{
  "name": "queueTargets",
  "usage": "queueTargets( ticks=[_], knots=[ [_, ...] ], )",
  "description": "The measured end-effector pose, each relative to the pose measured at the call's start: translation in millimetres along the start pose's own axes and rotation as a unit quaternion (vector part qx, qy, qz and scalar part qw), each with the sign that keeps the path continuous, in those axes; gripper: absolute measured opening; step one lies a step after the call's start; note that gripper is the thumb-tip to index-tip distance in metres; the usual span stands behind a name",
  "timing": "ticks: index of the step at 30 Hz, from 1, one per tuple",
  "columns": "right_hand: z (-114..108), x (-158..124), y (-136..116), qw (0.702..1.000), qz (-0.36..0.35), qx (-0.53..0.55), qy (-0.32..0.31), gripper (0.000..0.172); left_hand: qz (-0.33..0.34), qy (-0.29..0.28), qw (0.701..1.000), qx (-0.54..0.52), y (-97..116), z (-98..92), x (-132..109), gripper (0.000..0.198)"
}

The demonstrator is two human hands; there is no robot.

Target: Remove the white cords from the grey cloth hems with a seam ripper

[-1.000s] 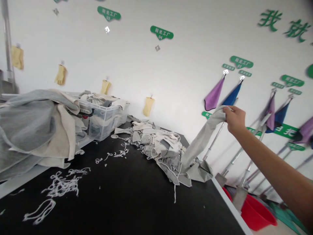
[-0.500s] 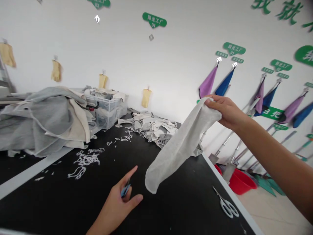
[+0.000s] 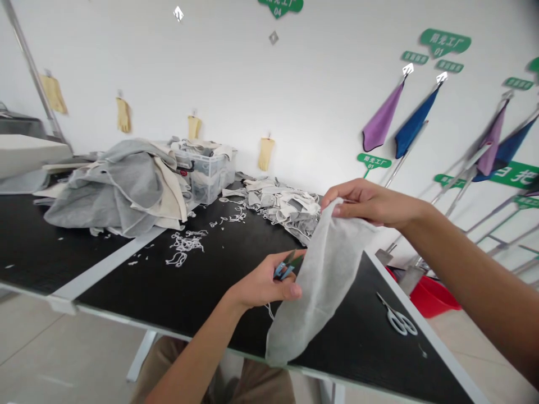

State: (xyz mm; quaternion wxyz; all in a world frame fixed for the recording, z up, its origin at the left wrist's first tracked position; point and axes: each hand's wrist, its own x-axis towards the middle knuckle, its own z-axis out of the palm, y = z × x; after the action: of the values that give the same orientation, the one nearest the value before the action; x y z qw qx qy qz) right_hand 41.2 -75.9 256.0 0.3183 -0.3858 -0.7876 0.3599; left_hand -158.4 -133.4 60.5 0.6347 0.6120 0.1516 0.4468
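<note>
My right hand pinches the top end of a pale grey, thin cloth piece, long and rounded at the bottom, which hangs down over the table's front edge. Small blue thread snips sit in my left hand, their dark blades pointing up and right beside the cloth. The left thumb lies close to the cloth's left edge; I cannot tell whether it touches. A loose white thread shows under that hand. White-handled scissors lie on the black table to the right.
Behind are a heap of similar pieces, a thread pile and a clear plastic box full of cloth. A large grey cloth stack covers the left side. A red basin stands beyond the right table edge.
My left hand with the snips has moved up and right to the cloth. The cloth now hangs wider and more upright. The view has shifted, showing the table's front edge.
</note>
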Motion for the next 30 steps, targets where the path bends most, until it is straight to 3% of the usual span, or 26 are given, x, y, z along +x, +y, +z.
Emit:
queueTargets(
  ticks=[2,3,6,11,15,19,22,24,27,30],
  knots=[
    [14,-4,1,0.991,0.037,-0.025,-0.130,0.027,0.020,0.019,1.000,0.014,6,9.7,6,0.049],
    [19,-6,1,0.986,0.045,-0.025,-0.161,0.028,0.023,0.030,0.999,0.025,8,13.2,7,0.046],
    [32,-16,3,0.987,0.020,-0.013,-0.159,0.032,0.019,0.049,0.997,0.049,11,17.4,7,0.051],
    [38,-31,19,0.993,-0.002,0.021,-0.118,0.035,0.065,0.120,0.988,0.071,15,14.4,2,0.046],
    [38,-44,42,0.994,-0.052,0.052,-0.086,0.041,0.089,0.214,0.959,0.164,22,15.1,-1,0.049],
    [43,-63,59,0.986,-0.139,-0.029,-0.085,0.049,0.089,0.265,0.932,0.229,28,16.8,-6,0.038],
    [55,-74,64,0.980,-0.159,-0.102,-0.055,0.044,0.103,0.271,0.926,0.240,28,14.9,-9,0.031],
    [64,-77,66,0.980,-0.165,-0.113,-0.018,0.029,0.107,0.259,0.932,0.229,27,13.0,-10,0.028],
    [74,-77,71,0.975,-0.202,-0.083,0.046,0.009,0.096,0.225,0.951,0.191,26,10.8,-12,0.028],
    [73,-75,75,0.959,-0.256,-0.043,0.116,0.007,0.074,0.201,0.964,0.159,24,9.1,-15,0.034]
  ],
)
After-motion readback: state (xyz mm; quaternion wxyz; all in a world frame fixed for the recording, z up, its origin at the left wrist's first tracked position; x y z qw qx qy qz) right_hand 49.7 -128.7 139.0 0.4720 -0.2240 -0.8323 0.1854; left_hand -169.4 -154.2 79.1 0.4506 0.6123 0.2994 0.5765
